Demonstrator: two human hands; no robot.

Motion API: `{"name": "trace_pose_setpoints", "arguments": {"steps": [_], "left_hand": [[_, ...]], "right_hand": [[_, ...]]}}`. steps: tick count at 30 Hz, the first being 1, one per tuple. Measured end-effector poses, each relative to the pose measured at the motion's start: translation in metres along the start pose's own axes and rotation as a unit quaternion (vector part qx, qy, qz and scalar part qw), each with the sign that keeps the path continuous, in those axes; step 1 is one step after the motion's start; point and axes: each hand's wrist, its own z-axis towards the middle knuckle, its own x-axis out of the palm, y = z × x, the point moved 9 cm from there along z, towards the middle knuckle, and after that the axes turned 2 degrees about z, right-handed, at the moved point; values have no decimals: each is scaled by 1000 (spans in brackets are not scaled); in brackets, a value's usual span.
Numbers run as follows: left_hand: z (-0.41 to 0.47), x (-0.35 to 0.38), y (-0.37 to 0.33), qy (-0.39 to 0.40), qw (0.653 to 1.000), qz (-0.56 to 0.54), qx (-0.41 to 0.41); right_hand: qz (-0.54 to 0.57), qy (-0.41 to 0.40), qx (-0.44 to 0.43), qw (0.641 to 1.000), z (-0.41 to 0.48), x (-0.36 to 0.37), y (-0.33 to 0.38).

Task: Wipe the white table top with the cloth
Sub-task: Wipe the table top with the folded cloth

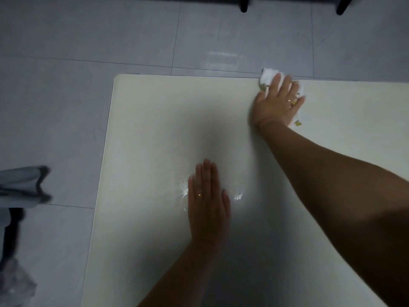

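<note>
The white table top (pixel 155 120) fills the middle and right of the head view. My right hand (pixel 278 103) reaches to the far edge and presses flat on a white cloth (pixel 269 76) with small yellow prints. The cloth pokes out past my fingers and slightly over the table's far edge. My left hand (pixel 208 202) lies flat, palm down, fingers together, on the table near its middle. It holds nothing. Both hands wear a ring.
Grey tiled floor (pixel 88 52) surrounds the table on the left and beyond. A grey fabric object (pixel 20 187) sits at the left edge, with crumpled plastic (pixel 15 284) below it. Two dark furniture legs (pixel 243 5) stand at the top.
</note>
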Motion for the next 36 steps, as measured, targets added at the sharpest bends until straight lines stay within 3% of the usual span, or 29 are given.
{"name": "trace_pose_setpoints", "arguments": {"steps": [2, 5, 7, 9, 12, 15, 17, 19, 22, 24, 27, 29, 31, 34, 36], "left_hand": [[-17, 5, -19, 11, 999, -34, 1], [-34, 17, -32, 45, 999, -27, 14], [-35, 20, -30, 50, 999, -15, 8], [-34, 20, -30, 52, 999, -9, 5], [-36, 20, -32, 53, 998, -10, 9], [-36, 21, -32, 51, 999, -3, 9], [-35, 22, -32, 56, 998, -1, 8], [-35, 22, -32, 60, 998, -1, 5], [-35, 21, -32, 58, 998, 2, 7], [-34, 21, -32, 58, 998, 5, 7], [-34, 21, -32, 56, 998, 7, 5], [-34, 22, -32, 61, 998, 11, 7], [-34, 22, -32, 60, 998, 14, 8], [-34, 23, -31, 67, 997, 23, 10], [-33, 23, -31, 68, 997, 27, 10]], "right_hand": [[-19, 12, -48, 999, -22, 10, 26], [-48, 38, -250, 966, -51, 17, 49], [-57, 38, -333, 940, -48, 11, 32], [-50, 19, -310, 949, -32, 1, -9], [-30, -8, -149, 988, -20, -7, -56], [-16, 2, -33, 999, -44, 2, -43], [-23, 15, -86, 996, -71, 14, -14], [-35, 33, -203, 978, -98, 21, 4], [-56, 48, -307, 949, -95, 16, -21], [-57, 24, -258, 964, -76, 3, -65], [-43, 6, -110, 993, -61, -8, -116], [-31, 2, -27, 999, -69, -6, -111], [-31, 11, -19, 999, -91, 4, -79], [-46, 20, -177, 983, -135, 23, -25], [-50, 34, -279, 958, -140, 23, -27]]}}
